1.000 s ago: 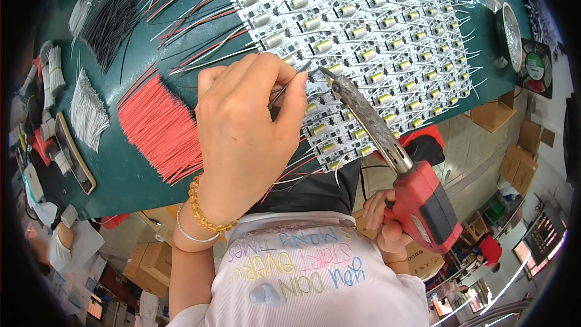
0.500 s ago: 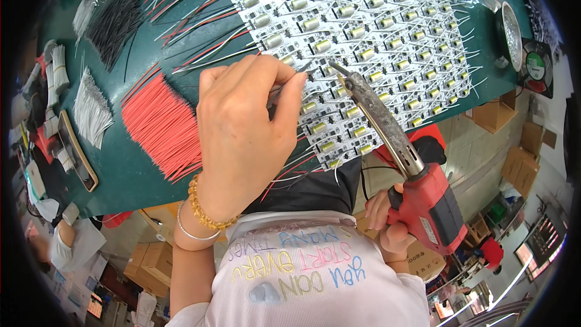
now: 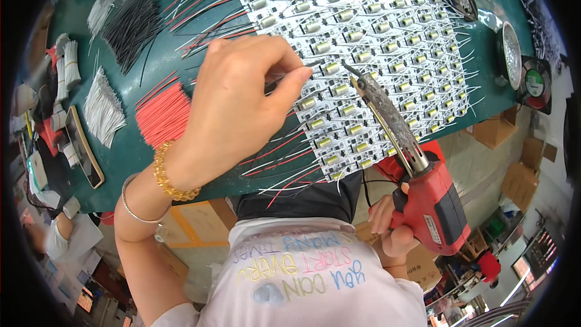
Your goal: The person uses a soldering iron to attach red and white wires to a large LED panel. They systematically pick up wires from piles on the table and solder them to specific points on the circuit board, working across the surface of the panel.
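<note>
My left hand [image 3: 245, 100] is closed in a pinch at the left edge of a white circuit board panel [image 3: 399, 54]. Between thumb and forefinger is a thin black wire [image 3: 315, 62], its end over the board; the rest is mostly hidden by the palm. My right hand [image 3: 390, 225] grips the handle of a red and black soldering gun [image 3: 433, 206]. Its dark tip points up and left, just right of the pinched wire; whether it touches the board I cannot tell. Rows of yellowish cylindrical parts and white wires cover the panel, and red, white and black wires stick out on its left.
Bundles of red wires [image 3: 162, 114], white wires [image 3: 104, 109] and black wires [image 3: 130, 30] lie left on the green table [image 3: 130, 175]. A phone [image 3: 85, 147] lies beyond them. At the right are a coiled spring holder [image 3: 465, 0], a metal bowl [image 3: 511, 54] and a small fan [image 3: 536, 82].
My left forearm has swung outward to the left, while the pinch stays by the board's edge. The soldering gun's tip has moved slightly right. The whole view has shifted a little.
</note>
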{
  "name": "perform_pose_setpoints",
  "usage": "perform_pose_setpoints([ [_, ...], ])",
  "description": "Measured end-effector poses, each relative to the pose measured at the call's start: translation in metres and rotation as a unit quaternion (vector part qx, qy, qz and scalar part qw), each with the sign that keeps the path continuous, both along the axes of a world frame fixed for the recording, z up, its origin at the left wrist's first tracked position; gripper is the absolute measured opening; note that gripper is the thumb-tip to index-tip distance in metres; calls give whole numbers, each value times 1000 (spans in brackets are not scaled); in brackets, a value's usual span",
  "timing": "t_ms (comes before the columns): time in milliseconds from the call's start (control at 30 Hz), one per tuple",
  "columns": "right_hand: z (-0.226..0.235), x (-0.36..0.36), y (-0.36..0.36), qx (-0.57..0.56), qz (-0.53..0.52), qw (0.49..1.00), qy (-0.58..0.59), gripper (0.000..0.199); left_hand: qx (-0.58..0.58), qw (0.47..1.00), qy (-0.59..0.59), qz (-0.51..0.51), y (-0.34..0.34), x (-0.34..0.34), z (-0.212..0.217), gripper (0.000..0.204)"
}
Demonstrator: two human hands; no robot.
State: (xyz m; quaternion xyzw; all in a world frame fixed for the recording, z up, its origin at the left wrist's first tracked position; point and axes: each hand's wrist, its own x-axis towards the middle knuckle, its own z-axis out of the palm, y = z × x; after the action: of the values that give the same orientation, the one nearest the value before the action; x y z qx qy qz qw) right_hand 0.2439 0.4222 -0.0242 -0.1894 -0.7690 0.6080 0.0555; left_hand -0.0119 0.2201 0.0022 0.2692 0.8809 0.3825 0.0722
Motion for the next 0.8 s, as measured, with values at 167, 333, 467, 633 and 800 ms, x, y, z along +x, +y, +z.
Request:
perform_pose_setpoints([
  [167, 3, -5, -9, -77, -38, 996, 2, 74, -4, 996, 85, -5, 3, 3, -15, 12],
  [333, -5, -1, -7, -91, -27, 995, -23, 55, 5, 995, 95, -1, 3, 4, -15, 13],
  [467, -10, 12, 2, -102, -10, 992, -77, 40, -2, 996, 86, -3, 2, 1, -14, 13],
  [633, -34, 37, -5, -383, -134, 913, -37, 30, 2, 997, 80, -6, 2, 0, -15, 13],
  [800, -22, 19, 0, -85, 3, 996, -17, 74, 1, 997, 81, -11, 2, 0, -15, 13],
])
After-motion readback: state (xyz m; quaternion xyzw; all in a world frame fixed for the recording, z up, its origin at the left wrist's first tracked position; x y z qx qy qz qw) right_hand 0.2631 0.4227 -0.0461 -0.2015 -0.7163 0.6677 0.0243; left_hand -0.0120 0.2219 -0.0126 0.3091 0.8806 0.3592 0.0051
